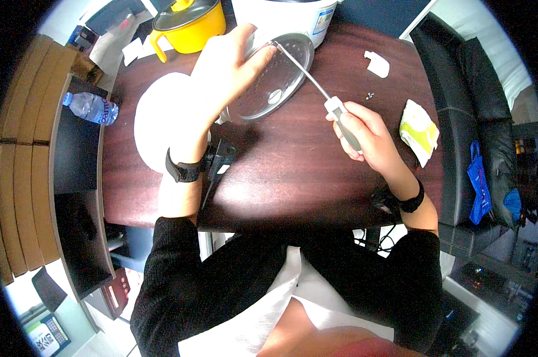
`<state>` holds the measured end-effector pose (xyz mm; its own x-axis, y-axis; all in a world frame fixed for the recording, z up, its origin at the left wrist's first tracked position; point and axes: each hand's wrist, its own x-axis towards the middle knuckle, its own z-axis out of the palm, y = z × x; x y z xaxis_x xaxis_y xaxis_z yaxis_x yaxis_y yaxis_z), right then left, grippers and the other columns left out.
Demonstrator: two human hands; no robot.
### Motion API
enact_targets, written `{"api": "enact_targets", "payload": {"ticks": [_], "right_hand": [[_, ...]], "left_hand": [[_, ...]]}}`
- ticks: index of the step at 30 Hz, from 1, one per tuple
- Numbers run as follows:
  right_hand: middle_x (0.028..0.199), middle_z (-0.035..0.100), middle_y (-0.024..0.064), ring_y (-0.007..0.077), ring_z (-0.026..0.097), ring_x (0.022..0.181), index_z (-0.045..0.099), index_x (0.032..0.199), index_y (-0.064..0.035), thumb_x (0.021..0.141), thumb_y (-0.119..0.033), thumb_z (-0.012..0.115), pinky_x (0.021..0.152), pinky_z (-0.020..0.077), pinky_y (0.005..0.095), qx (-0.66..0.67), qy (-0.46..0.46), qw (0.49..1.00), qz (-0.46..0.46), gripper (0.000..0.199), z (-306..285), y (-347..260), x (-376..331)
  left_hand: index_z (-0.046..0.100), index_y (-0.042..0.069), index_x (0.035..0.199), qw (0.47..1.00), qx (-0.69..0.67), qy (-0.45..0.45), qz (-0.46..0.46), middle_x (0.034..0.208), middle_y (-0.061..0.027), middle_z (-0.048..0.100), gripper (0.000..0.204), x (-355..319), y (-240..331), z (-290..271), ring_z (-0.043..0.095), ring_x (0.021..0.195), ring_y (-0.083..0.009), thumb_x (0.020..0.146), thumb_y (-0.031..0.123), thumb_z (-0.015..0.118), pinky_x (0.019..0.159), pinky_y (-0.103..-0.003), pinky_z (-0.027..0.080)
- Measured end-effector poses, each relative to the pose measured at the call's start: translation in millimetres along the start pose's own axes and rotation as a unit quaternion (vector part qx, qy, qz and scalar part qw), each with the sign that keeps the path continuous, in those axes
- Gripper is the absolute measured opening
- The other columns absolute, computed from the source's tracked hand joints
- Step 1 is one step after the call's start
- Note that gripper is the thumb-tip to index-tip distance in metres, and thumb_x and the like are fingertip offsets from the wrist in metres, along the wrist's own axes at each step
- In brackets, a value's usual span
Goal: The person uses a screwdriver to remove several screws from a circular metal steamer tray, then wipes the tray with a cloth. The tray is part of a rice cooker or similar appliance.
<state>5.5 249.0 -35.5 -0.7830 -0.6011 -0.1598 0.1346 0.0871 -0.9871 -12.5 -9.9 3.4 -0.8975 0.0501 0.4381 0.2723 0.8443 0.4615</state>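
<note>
Right hand (367,134) wraps screwdriver (347,128) handle, tip at lid's upper edge. Left hand (224,65) grips clear lid (275,77), tilted above table (269,190), near white appliance (275,18). Lid probably light, stiff, slick, maybe breakable; best held by rim.

Lighting's kinda harsh, my left hand (226,66) is nearly blown out to white and the counter (322,184) has a shiny glare patch near its front edge. Black sofa (486,80) goes dim and grainy. Fisheye bends stuff toward the rim, corners pure black.
</note>
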Motion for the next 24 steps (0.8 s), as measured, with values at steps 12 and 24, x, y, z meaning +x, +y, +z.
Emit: {"api": "enact_targets", "payload": {"ticks": [12,24], "right_hand": [[0.067,0.048,-0.0012,0.0035,0.041,0.046,0.052,0.094,-0.0015,0.095,-0.018,0.049,0.041,0.0310,0.0201,-0.050,0.038,0.998,-0.027,0.017,0,5,3],[0.083,0.061,0.0168,0.0302,0.062,0.071,0.059,0.097,-0.0001,0.085,-0.017,0.061,0.063,0.0470,0.0354,-0.415,0.187,0.863,-0.221,0.021,-4,-18,8]], "left_hand": [[0.059,0.001,0.108,1.000,0.011,0.017,0.023,0.087,-0.0207,0.065,0.046,3,-4,3,0.064,0.083,-0.0340,0.082,0.038,0.066,0.072,-0.039,0.049],[0.058,-0.001,0.098,0.994,0.023,0.062,0.085,0.074,-0.0223,0.062,0.037,6,-15,9,0.064,0.072,-0.0367,0.078,0.027,0.071,0.063,-0.040,0.050]]}}
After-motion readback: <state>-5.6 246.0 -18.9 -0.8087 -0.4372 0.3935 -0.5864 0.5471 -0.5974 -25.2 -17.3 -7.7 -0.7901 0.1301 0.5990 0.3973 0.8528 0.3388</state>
